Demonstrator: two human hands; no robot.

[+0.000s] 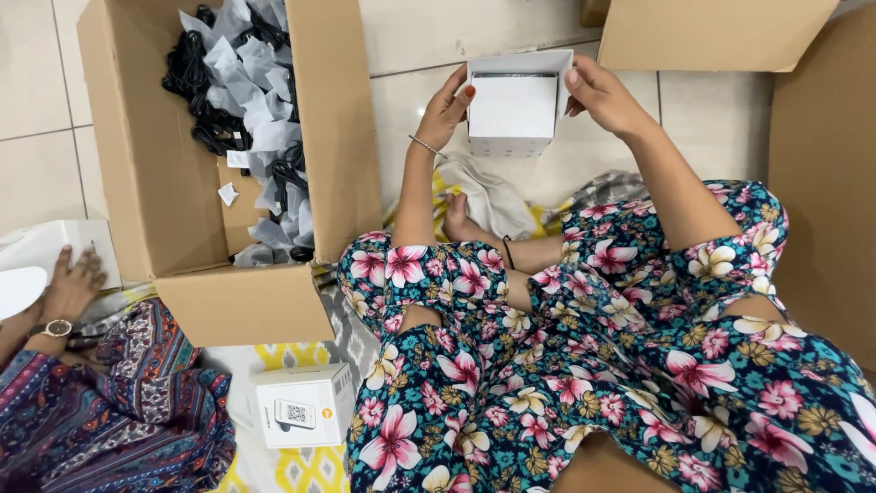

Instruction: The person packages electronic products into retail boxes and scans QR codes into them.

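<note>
The left hand and the right hand hold a small white box between them, each gripping one side with fingers curled round the edges, lifted above the tiled floor in front of the crossed legs. Its top flap stands open, a dark strip of the inside showing just under it. Held only by the fingertips on smooth card, the box could slip or tilt, I judge, and an open flap would let whatever sits inside slide out onto the hard tiles; squeezing harder might dent the thin walls. The box is crisp, matte and square-edged. To the left of the left hand stands a big brown cardboard carton, rough and corrugated, heaped with coiled black cables in soft grey plastic sleeves. Below that hand, near the knee, a closed white box with a printed label lies on yellow patterned cloth. At the far left another person's hand, a watch at its wrist, rests on a flat white piece.
</note>
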